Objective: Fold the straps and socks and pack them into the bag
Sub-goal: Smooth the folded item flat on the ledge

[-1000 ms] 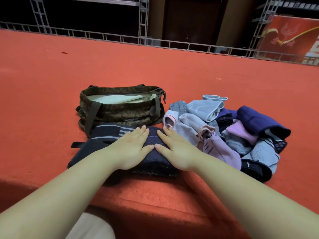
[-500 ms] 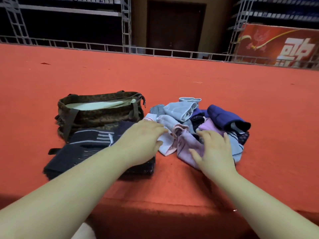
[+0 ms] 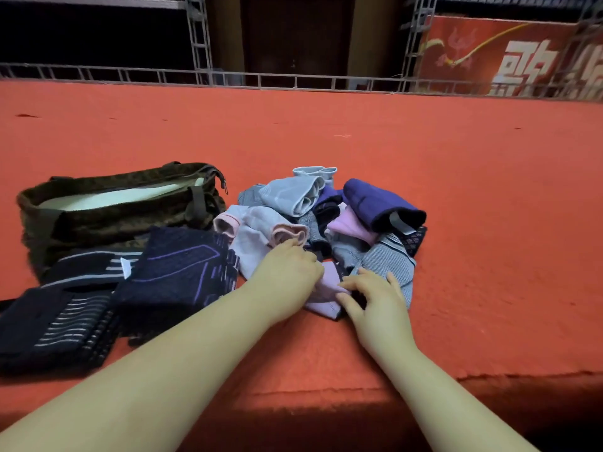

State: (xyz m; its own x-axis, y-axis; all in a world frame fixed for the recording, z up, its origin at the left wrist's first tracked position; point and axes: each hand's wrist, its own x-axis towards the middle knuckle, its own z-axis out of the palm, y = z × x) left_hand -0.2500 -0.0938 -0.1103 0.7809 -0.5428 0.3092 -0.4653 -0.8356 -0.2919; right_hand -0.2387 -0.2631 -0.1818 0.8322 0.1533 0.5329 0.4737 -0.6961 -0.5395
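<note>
Socks (image 3: 326, 220) lie in a loose heap on the red tabletop (image 3: 456, 190), just right of the open camouflage bag (image 3: 117, 203); dark folded straps (image 3: 176, 265) sit in front of the bag, touching its near wall. Both hands are at the heap's near edge, on a lilac sock (image 3: 326, 288). The left hand (image 3: 287, 272) has its fingers curled onto the sock's upper part, a closed grip as far as I can judge, though the fingertips are hidden. The right hand (image 3: 375, 298) pinches the sock's near end between thumb and fingers.

The step in hand looks like drawing this one sock out to fold it. To do it well, I would lift it clear of the grey striped sock (image 3: 388, 265) it touches, so neighbours are not dragged along, then lay it flat on bare tabletop near the edge. Fold toe to cuff, press the crease, and stack it beside the straps before packing.
</note>
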